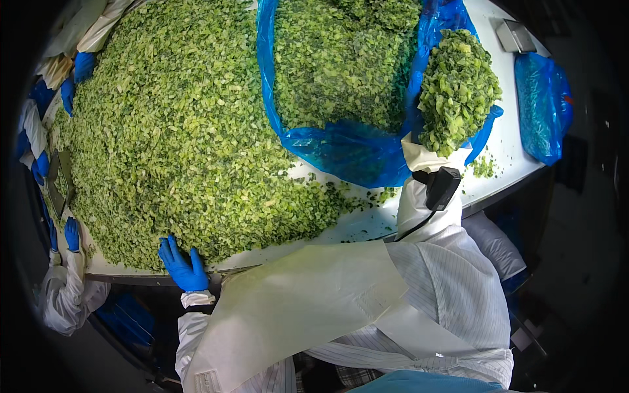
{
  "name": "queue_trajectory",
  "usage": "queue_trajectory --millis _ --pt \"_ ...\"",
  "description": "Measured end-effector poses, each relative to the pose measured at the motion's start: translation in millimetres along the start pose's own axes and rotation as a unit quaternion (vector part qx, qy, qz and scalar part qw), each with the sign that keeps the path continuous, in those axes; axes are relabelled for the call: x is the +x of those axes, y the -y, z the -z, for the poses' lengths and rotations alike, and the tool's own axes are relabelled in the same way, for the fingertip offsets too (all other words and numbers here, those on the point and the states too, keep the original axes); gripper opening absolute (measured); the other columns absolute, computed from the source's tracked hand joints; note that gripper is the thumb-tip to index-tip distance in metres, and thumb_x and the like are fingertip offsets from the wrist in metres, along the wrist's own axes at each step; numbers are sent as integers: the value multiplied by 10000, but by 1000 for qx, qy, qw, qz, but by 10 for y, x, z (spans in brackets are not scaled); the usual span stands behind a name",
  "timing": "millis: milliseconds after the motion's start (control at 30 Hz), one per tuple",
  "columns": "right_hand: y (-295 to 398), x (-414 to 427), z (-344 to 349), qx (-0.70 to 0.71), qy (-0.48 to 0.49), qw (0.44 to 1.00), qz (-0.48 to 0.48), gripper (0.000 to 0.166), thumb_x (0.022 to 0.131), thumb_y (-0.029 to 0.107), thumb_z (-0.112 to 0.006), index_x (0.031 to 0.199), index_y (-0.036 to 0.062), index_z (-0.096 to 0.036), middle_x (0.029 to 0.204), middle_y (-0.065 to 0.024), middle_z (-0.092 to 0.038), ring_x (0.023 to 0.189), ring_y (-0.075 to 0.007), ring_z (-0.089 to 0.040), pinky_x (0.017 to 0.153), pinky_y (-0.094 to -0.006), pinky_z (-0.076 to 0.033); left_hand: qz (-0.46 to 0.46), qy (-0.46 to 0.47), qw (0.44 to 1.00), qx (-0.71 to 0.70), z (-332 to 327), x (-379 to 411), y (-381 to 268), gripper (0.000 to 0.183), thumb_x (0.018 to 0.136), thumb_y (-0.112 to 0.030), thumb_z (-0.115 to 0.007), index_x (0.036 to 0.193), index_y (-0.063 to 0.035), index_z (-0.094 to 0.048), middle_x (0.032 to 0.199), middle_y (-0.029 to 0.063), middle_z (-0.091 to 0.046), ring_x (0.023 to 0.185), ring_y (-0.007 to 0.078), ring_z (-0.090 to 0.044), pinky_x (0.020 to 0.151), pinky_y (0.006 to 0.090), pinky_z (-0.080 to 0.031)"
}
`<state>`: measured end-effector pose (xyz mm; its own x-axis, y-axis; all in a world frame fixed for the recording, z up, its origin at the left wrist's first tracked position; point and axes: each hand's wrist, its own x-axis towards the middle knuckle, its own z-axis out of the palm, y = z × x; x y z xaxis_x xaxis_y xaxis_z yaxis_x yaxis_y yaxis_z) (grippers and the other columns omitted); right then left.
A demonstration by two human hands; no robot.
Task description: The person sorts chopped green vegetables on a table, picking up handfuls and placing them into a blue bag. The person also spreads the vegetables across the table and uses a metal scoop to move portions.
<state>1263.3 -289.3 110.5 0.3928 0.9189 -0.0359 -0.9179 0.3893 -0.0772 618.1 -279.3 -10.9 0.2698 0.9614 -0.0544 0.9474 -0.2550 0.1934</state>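
Note:
My left hand, in a blue glove, lies with fingers apart at the near edge of a broad heap of chopped green vegetable pieces. It holds nothing. My right hand, also gloved in blue, supports a mounded load of chopped greens. The load hides most of that hand, and I cannot tell whether a scoop lies beneath. Left of the load, a blue plastic bag stands wide open with many greens inside. A black device is strapped to my right wrist.
A filled blue bag and a metal pan sit on the white table at right. Along the left edge are co-workers' gloved hands and a metal scoop or tray. Loose bits lie near my right wrist.

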Motion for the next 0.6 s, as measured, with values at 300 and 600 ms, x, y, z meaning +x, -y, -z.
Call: queue_trajectory --millis 300,600 --pt "-144 -153 -79 -23 5 1000 3 763 1001 266 -811 1680 129 -491 1643 -175 -573 1484 -401 -580 1229 -611 -515 -3 1 1000 -8 20 36 -36 731 1067 -239 -689 1729 -69 -432 1764 271 -397 1623 489 -359 1358 597 -231" --pt "-231 -273 -163 -53 -4 999 6 803 963 201 -838 1683 129 -489 1643 -171 -571 1482 -388 -584 1223 -589 -530 -6 2 1000 -2 -4 20 2 711 1077 -245 -683 1715 -49 -440 1776 268 -382 1631 476 -359 1367 599 -219"
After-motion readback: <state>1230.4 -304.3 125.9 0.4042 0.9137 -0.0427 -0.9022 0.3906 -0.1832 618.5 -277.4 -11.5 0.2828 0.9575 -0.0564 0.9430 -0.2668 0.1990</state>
